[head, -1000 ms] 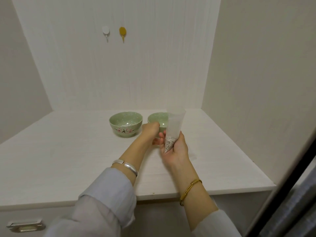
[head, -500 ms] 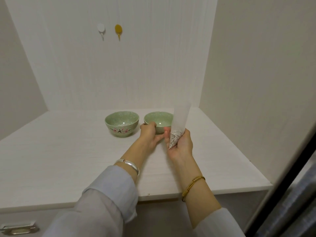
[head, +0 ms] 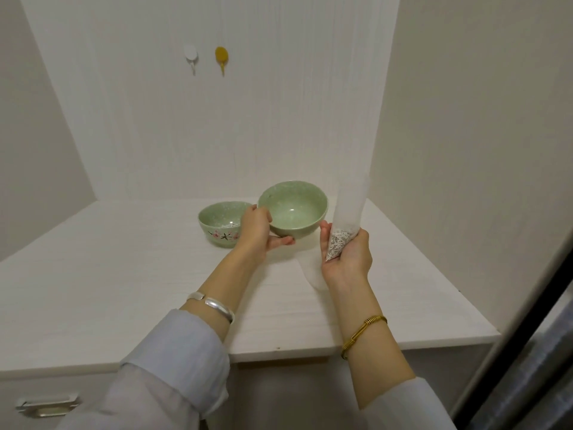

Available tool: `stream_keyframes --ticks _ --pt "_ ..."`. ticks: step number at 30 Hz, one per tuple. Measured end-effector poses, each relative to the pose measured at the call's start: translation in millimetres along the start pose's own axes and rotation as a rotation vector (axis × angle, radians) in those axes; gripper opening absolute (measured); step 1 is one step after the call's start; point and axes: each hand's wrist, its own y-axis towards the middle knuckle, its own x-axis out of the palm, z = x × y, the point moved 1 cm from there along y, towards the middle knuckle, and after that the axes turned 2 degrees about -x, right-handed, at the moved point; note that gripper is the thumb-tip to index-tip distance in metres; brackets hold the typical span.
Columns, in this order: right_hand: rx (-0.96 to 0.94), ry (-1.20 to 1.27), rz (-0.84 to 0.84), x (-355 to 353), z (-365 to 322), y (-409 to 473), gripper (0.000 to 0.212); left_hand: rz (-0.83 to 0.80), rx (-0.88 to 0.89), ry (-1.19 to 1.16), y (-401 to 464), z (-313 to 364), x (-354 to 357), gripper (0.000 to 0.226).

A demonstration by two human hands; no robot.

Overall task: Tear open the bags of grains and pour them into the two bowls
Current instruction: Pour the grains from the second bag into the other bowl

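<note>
My left hand (head: 257, 231) grips a plain green bowl (head: 293, 211) by its near left rim and base, holding it tilted toward me just above the white counter (head: 124, 274); its inside looks bare. Behind and left of it stands a second green bowl (head: 221, 223) with a pink flower pattern and a little grain inside. My right hand (head: 347, 256) holds a clear plastic bag of grains (head: 345, 218) upright to the right of the lifted bowl, fingers wrapped round its lower end where the pale grains sit. The bag's upper part stands tall.
White walls close the counter in at the back, left and right. Two hooks, white (head: 190, 55) and yellow (head: 221, 57), hang on the back wall. A drawer handle (head: 46, 406) sits below the counter's front edge. A dark frame runs along the right.
My left hand has taken the plain bowl by the rim and lifted and tilted it toward me. My right hand with the bag has shifted slightly right.
</note>
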Motion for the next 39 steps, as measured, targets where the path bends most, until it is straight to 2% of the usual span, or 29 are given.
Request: stream_keyframes --ticks 8,13,14,17,21,27,34,39 --pt "-0.028 -0.149 0.117 -3 3 2 0.017 -0.015 -0.06 0.226 -19 2 -52 0.051" --pt "-0.01 -0.179 0.126 -4 10 3 0.016 -0.135 -0.095 0.433 -27 -1 -74 0.071" --pt "-0.007 -0.182 0.116 -4 11 2 0.015 -0.168 -0.113 0.467 -29 -1 -76 0.067" --pt "-0.009 -0.173 0.103 -2 11 1 0.014 -0.258 -0.163 0.537 -36 -2 -77 0.036" --pt "-0.049 -0.184 0.101 -2 10 2 0.016 -0.315 -0.186 0.633 -35 -8 -80 0.044" --pt "-0.083 -0.183 0.089 -5 10 7 0.018 -0.331 -0.187 0.664 -32 -12 -83 0.033" --pt "-0.075 -0.221 0.101 -7 11 16 0.017 -0.371 -0.212 0.717 -20 -10 -86 0.056" --pt "-0.092 -0.29 0.102 -10 10 23 0.019 -0.254 -0.056 0.722 -8 -3 -88 0.033"
